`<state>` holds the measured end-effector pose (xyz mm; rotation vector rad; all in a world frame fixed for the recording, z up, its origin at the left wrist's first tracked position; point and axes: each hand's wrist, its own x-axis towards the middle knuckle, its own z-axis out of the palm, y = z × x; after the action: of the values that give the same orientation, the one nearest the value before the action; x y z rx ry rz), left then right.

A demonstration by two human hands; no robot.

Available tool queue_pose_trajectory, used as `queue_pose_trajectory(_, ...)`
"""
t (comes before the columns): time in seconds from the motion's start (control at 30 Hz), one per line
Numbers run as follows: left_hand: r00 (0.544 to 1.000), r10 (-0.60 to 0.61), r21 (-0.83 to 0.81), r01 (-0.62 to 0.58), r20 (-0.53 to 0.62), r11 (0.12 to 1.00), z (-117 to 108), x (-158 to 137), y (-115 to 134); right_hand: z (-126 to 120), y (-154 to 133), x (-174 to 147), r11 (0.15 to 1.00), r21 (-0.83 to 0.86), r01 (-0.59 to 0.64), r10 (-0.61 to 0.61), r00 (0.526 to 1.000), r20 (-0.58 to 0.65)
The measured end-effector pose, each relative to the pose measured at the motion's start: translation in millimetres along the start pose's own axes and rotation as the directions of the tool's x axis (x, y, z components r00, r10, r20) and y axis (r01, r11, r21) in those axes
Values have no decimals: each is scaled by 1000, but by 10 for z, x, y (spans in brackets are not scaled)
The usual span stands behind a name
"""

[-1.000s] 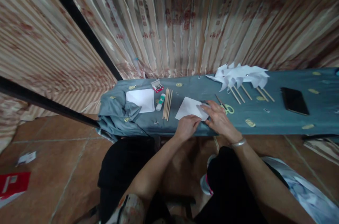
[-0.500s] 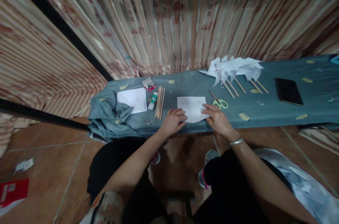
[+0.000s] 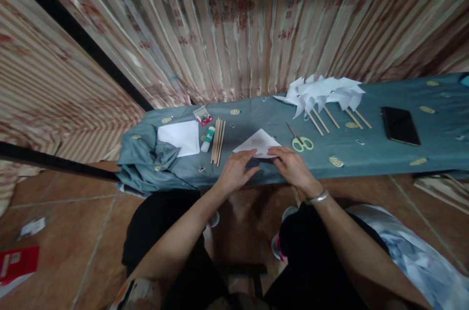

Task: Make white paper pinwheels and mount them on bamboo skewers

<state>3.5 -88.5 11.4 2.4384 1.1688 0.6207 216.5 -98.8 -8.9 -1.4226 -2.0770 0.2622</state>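
A white sheet of paper (image 3: 259, 140), folded into a triangle with its point away from me, lies on the cloth-covered bench. My left hand (image 3: 236, 169) rests its fingers on the paper's lower left edge, the thumb spread apart below. At the lower right edge, my right hand (image 3: 293, 166) has its fingers closed on the paper. Green-handled scissors (image 3: 302, 143) lie just beyond my right hand. Several wooden sticks (image 3: 218, 141) are to the left of the folded paper, beside a glue stick (image 3: 207, 139).
White paper pinwheels (image 3: 326, 93) on sticks lie at the back right, with a black phone (image 3: 400, 125) farther right. A paper stack (image 3: 179, 136) and a small open box of metal pins (image 3: 202, 115) are on the left. A striped curtain (image 3: 234, 27) hangs behind the bench.
The sheet, nearly rectangular with its near edge curled before, is now a folded triangle. Both hands have come closer together along its near edge.
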Motion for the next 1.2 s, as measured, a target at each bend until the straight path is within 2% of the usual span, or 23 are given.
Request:
queue_pose_trajectory(0.13,998,-53,43,53,15,998,-28,-83,-261,-30,89,55,984,120,-128,124,991,40)
queue_pose_trajectory(0.3,998,-60,13,60,30,998,-16,-101,-359,-35,103,199,937,116,-329,328,944,29)
queue_pose_trajectory(0.47,999,-28,-4,28,-19,1000,-2,-140,-409,19,157,288,897,212,-387,401,916,-24)
queue_pose_trajectory(0.57,998,22,49,-20,-60,999,-5,-179,-412,62,176,290,886,195,-420,433,901,-31)
queue_pose_trajectory(0.67,995,102,130,-97,-25,987,26,-184,-346,94,170,278,896,149,-418,431,899,-75)
queue_pose_trajectory(0.8,980,173,168,-188,101,968,134,-134,-240,125,150,250,916,87,-391,399,911,-103)
queue_pose_trajectory(0.97,974,145,197,-179,173,964,204,-90,-225,158,144,206,945,7,-326,325,937,-126)
queue_pose_trajectory(1.2,976,130,207,-165,173,964,172,-130,-239,178,132,216,974,-27,-224,217,965,-147)
